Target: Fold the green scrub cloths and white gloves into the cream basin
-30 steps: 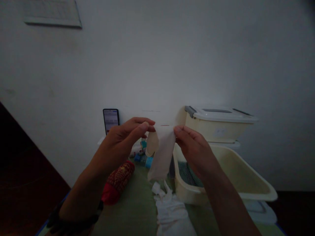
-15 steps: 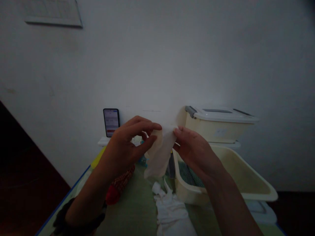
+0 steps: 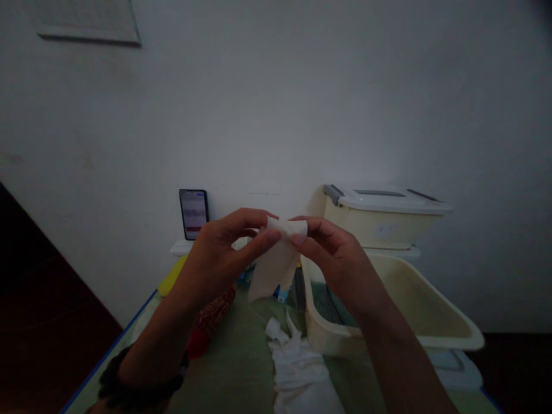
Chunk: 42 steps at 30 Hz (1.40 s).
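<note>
Up in front of the wall, a thin off-white piece of cloth (image 3: 273,261) hangs from both hands. It is limp, and its top edge is folded or doubled over; I cannot tell what kind of item it is. My left hand (image 3: 228,247) pinches the left end of that edge between thumb and fingers. The right end is pinched by my right hand (image 3: 334,250), with the thumb on the near side. Below the hands, a crumpled white cloth (image 3: 302,374) lies on the green table cover (image 3: 237,356). A red patterned sock-like item (image 3: 209,325) is partly behind my left forearm.
A cream tub (image 3: 431,299) with dark green fabric (image 3: 330,305) inside stands at the right. Behind it is a lidded storage box (image 3: 383,221). A phone (image 3: 194,213) leans on the wall at the left, near a yellow item (image 3: 171,277). Small bottles or packets lie behind the hanging cloth.
My right hand has moved left, closer to my left hand, and its thumb has come round to the near side. The cloth's top edge is now held at both ends, folded over.
</note>
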{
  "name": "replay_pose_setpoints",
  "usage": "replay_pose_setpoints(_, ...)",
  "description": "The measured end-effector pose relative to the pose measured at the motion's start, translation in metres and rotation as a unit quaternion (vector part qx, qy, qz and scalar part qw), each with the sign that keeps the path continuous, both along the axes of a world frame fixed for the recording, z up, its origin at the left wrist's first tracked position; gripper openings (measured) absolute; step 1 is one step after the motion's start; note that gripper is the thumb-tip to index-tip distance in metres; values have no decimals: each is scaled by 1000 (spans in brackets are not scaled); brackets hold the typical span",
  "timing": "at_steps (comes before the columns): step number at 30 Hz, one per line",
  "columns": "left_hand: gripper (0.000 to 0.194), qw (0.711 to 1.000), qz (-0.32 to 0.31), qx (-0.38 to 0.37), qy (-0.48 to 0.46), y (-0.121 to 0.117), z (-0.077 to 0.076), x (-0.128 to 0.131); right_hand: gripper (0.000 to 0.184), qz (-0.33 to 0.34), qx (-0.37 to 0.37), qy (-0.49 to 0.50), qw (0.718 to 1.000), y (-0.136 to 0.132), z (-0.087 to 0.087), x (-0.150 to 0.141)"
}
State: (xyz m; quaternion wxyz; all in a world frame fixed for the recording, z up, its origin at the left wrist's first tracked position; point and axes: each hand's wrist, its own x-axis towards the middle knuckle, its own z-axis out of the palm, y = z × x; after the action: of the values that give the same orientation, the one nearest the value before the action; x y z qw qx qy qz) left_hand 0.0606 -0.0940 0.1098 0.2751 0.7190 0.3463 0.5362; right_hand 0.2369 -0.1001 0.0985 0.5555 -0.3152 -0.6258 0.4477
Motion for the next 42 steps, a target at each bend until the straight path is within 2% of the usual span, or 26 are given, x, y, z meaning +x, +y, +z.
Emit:
replay_pose_setpoints(5, 8, 999, -4, -14, -39, 1, -2, 3, 10, -13, 20, -43, 999, -2, 2, 2)
replay_pose_setpoints(10, 9, 998, 19, -18, -57, 3, -3, 2, 14, -27, 48, -84, 995, -1, 1, 2)
replay_pose_setpoints(13, 12, 997, 29, -22, -64, 4, -4, 1, 16, -67, 71, -129, 987, 0, 1, 2)
replay_pose_setpoints(15, 13, 998, 34, -25, -54, 4, -4, 0, 18, -85, 83, -151, 981, 0, 0, 3)
replay_pose_setpoints(21, 21, 997, 22, -66, 35, 5, 1, -3, 20, -72, 72, -160, 982, 1, -2, 4)
replay_pose_setpoints(26, 23, 996, 43, -79, -8, 8, 0, -2, 19, -68, 73, -164, 981, 1, -3, 2)
replay_pose_setpoints(31, 17, 991, 71, -95, -53, 6, -1, 0, 15, -80, 75, -172, 979, -1, -1, 3)
replay_pose_setpoints(42, 6, 986, -32, -84, -140, 6, -2, 4, 12, -144, 110, -180, 967, 0, 3, 3)
